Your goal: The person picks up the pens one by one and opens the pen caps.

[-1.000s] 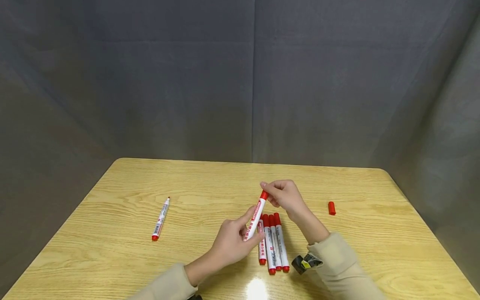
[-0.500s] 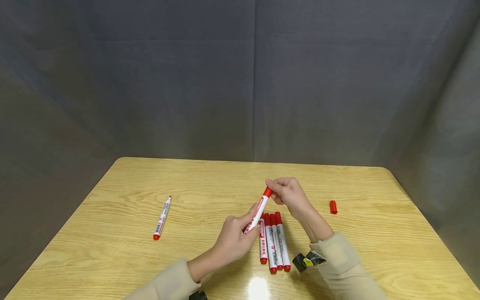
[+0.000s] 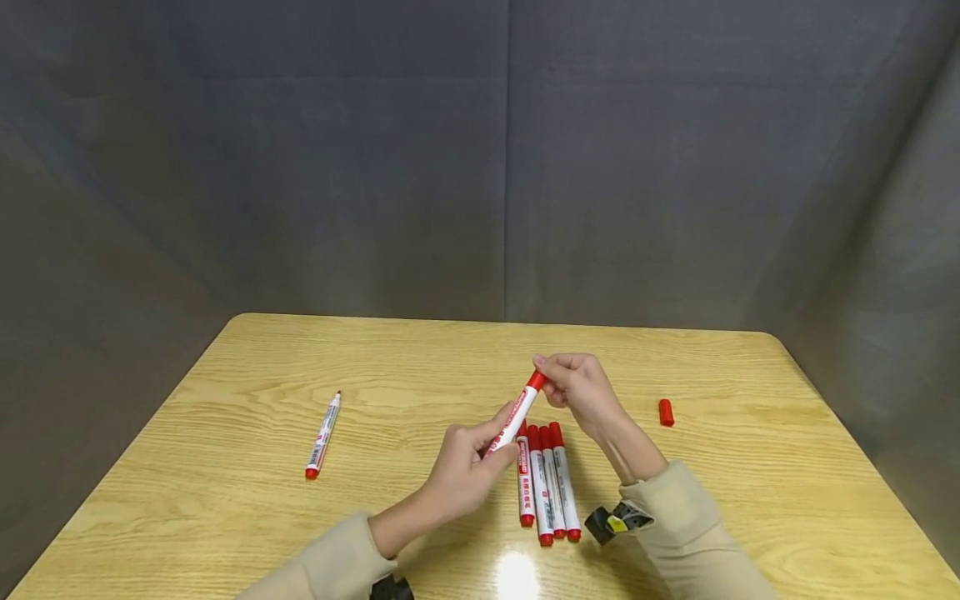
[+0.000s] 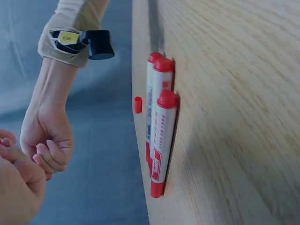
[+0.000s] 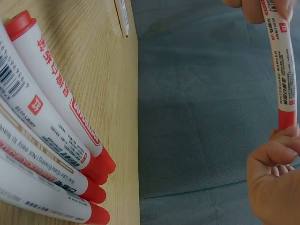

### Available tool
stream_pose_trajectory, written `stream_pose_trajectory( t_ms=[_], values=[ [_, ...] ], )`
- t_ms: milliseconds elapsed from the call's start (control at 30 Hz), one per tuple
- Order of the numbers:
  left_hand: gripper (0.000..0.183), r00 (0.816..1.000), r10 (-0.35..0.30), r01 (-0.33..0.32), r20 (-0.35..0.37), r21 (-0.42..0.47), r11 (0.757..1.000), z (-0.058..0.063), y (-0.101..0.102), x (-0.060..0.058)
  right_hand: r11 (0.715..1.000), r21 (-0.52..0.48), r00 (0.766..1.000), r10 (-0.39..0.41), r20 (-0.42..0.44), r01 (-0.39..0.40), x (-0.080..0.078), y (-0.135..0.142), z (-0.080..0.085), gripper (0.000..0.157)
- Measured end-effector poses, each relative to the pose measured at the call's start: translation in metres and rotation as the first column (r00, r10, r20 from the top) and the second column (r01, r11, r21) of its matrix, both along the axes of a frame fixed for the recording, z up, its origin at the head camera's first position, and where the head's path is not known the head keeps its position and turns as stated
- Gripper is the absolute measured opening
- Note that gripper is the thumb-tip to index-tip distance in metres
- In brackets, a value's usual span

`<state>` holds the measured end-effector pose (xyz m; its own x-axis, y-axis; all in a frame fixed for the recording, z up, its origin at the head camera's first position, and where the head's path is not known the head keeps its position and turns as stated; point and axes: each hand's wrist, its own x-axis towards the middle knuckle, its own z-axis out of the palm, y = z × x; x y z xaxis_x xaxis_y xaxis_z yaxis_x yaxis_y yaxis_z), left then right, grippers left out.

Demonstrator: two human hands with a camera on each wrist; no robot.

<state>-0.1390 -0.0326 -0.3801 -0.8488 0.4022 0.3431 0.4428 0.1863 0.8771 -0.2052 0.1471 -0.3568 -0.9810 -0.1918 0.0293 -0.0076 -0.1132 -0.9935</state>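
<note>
A white whiteboard marker (image 3: 516,419) with a red cap (image 3: 536,381) is held up at a slant over the table. My left hand (image 3: 462,473) grips its barrel between thumb and fingers. At the upper end, my right hand (image 3: 581,393) pinches the red cap. In the right wrist view the cap (image 5: 287,119) sits against the printed barrel (image 5: 284,70), with right-hand fingers at its end. Just below the hands, several capped red markers (image 3: 542,496) lie side by side; the same row (image 4: 161,131) appears in the left wrist view.
On the left side of the table lies an uncapped red marker (image 3: 323,437), its tip pointing away. A loose red cap (image 3: 666,412) lies at the right. The wooden table (image 3: 405,358) ends at a dark grey curtain (image 3: 360,192) behind.
Both hands have shifted slightly away and to the right, carrying the marker with them. Left and right keep their hold on barrel and cap. The markers on the table stay put.
</note>
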Motion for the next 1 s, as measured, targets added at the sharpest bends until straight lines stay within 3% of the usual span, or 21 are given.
stream_pose_trajectory(
  t_ms=[333,633,1000],
  values=[
    [0.045,0.999,-0.04,0.037,0.025,0.123,0.992,0.004,-0.002,-0.001,0.997,-0.071,1.0,-0.017,0.018,0.018,0.002,-0.001,0.004,0.03],
    [0.044,0.986,-0.095,0.066,0.139,0.2,0.978,0.005,-0.003,0.0,0.988,-0.154,1.0,-0.01,0.017,0.012,0.004,-0.001,0.003,0.031],
    [0.042,0.965,-0.188,0.125,0.183,0.307,0.943,0.011,-0.003,0.0,0.976,-0.182,0.984,0.094,-0.153,-0.121,0.003,0.009,0.001,0.035]
  ],
)
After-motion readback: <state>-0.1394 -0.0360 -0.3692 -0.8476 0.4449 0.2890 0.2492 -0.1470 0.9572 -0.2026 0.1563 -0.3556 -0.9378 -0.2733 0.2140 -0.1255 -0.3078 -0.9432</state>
